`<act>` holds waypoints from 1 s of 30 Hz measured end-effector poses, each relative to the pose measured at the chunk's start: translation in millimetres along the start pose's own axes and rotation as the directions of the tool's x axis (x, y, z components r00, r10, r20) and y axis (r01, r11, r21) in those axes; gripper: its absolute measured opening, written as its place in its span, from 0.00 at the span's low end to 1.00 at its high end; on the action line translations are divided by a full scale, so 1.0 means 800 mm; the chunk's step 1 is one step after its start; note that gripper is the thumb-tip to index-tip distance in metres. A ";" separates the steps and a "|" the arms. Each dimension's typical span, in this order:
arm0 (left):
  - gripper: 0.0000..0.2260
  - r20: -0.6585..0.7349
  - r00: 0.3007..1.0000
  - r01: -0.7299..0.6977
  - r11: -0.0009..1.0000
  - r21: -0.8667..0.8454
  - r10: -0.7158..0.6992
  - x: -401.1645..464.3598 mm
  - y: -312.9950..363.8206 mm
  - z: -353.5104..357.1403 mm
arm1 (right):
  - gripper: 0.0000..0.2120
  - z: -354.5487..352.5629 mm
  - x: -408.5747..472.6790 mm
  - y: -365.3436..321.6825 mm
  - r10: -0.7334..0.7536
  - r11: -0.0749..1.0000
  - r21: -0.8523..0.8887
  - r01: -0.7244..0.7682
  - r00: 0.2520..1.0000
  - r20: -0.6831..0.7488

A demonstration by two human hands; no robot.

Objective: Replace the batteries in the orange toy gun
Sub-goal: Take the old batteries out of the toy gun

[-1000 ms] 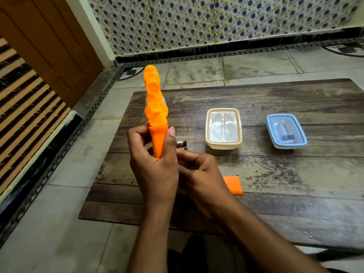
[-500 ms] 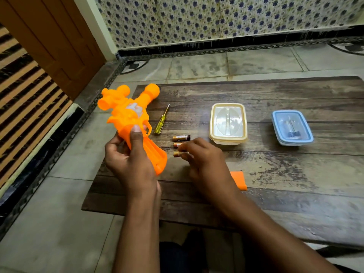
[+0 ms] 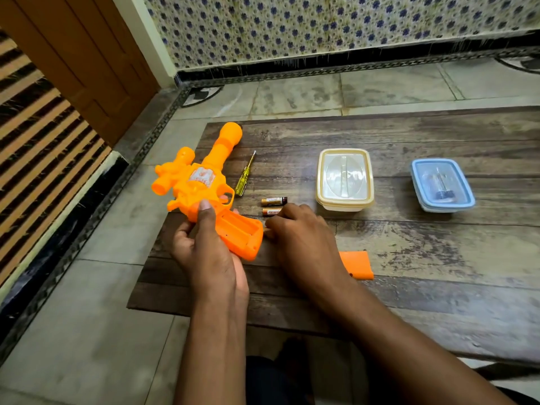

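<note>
Plastic, hollow and light by the look of it: the orange toy gun (image 3: 201, 188) lies tilted over the left edge of the wooden board (image 3: 409, 244), barrel pointing away, grip toward the person. In the head view, the only one we have, the left hand (image 3: 204, 249) grips it at the top of the handle, thumb pressed on the body, fingers wrapped underneath. The battery bay (image 3: 239, 228) in the grip is open and looks empty. The shell should be stiff but smooth, so a hold around the thick handle seems the safest place; the thin trigger guard looks like the part to spare. The right hand (image 3: 304, 238) is down on the board beside the grip, fingers curled over the nearer battery (image 3: 270, 212); whether they pinch anything I cannot tell. A second battery (image 3: 274, 201) lies just beyond. The orange cover (image 3: 358, 264) sits apart behind the wrist, a yellow screwdriver (image 3: 245, 176) beside the barrel. Small smooth cells, likely to roll.
</note>
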State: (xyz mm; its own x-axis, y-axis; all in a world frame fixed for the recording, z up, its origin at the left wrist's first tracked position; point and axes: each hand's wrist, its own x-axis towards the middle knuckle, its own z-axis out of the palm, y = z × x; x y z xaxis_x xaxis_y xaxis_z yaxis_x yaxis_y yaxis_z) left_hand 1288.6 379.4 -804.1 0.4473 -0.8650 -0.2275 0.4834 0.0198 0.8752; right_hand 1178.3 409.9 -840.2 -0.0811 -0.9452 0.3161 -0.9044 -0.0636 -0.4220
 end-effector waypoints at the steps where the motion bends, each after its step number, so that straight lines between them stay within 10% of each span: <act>1: 0.14 -0.001 1.000 0.013 1.000 -0.009 -0.013 0.000 -0.002 0.000 | 0.07 0.000 0.000 0.000 0.003 1.000 -0.017 -0.003 1.000 0.000; 13: 0.04 -0.122 0.983 0.160 0.967 0.198 -0.138 0.004 -0.020 -0.019 | 0.08 0.007 0.009 -0.001 0.042 0.999 -0.005 -0.042 0.999 -0.002; 30: 0.17 -0.026 0.991 -0.069 0.668 0.741 0.132 0.008 -0.015 -0.041 | 0.04 0.009 0.011 0.007 0.043 0.998 0.038 -0.042 0.999 -0.023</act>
State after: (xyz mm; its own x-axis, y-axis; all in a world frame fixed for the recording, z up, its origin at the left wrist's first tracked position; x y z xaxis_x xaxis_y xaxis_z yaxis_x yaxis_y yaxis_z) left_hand 1310.2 390.2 -829.7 0.5268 -0.8413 -0.1211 -0.2655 -0.2982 0.9168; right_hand 1175.5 399.1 -846.3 -0.1298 -0.9395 0.3170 -0.8833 -0.0357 -0.4674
